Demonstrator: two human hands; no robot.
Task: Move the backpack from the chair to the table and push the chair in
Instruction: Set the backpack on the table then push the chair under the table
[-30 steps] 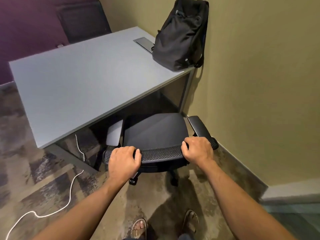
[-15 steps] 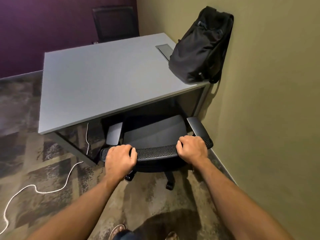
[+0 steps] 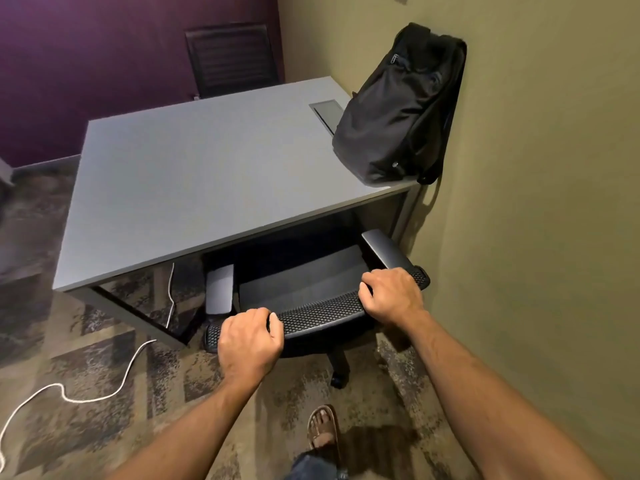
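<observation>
The backpack (image 3: 398,109) is sitting on the table (image 3: 194,181), leaning against the wall (image 3: 540,168). The chair (image 3: 311,289) is sitting partly under the table, the left hand (image 3: 247,341) and right hand (image 3: 393,294) curling fingers tightly around its backrest top.

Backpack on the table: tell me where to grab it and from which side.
Take the backpack by its top end, reaching in from the table's open side on the left. It stands tilted against the wall at the table's near right corner, so the right side and back are blocked. Whether there is a top handle cannot be seen. Both hands are busy on the chair's backrest.
</observation>
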